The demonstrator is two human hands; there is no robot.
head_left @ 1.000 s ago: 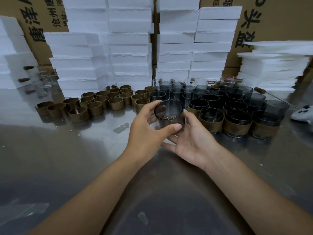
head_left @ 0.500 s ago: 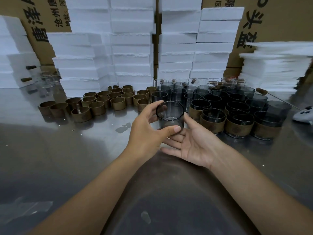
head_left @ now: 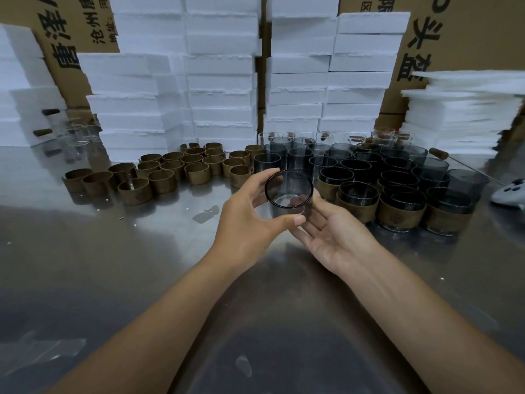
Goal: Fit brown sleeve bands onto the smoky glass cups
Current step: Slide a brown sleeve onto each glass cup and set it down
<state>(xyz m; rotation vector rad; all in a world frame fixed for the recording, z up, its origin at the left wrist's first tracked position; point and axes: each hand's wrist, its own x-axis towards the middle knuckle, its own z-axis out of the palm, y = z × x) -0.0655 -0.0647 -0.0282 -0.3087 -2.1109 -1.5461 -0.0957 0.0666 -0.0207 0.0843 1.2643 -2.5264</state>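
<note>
A bare smoky glass cup (head_left: 289,191) is held above the metal table (head_left: 113,265), its mouth tilted toward me. My left hand (head_left: 250,220) grips it, thumb on the near wall and fingers round the far side. Under and to the right of the cup my right hand (head_left: 332,237) lies palm up with fingers spread, its fingertips touching the cup's base. Loose brown sleeve bands (head_left: 167,172) stand in a cluster at the back left. Behind the hands, on the right, stand many smoky cups (head_left: 358,166); the front ones wear brown bands (head_left: 400,211).
Stacks of white foam blocks (head_left: 221,81) and cardboard boxes (head_left: 460,29) wall off the back. More foam sheets (head_left: 466,109) pile up at the right. A white controller (head_left: 510,191) lies at the right edge. Clear glasses (head_left: 76,132) stand at the far left.
The right hand has loosened and opened beneath the cup, its thumb coming off the side. The left hand keeps its grip and the cup has barely moved.
</note>
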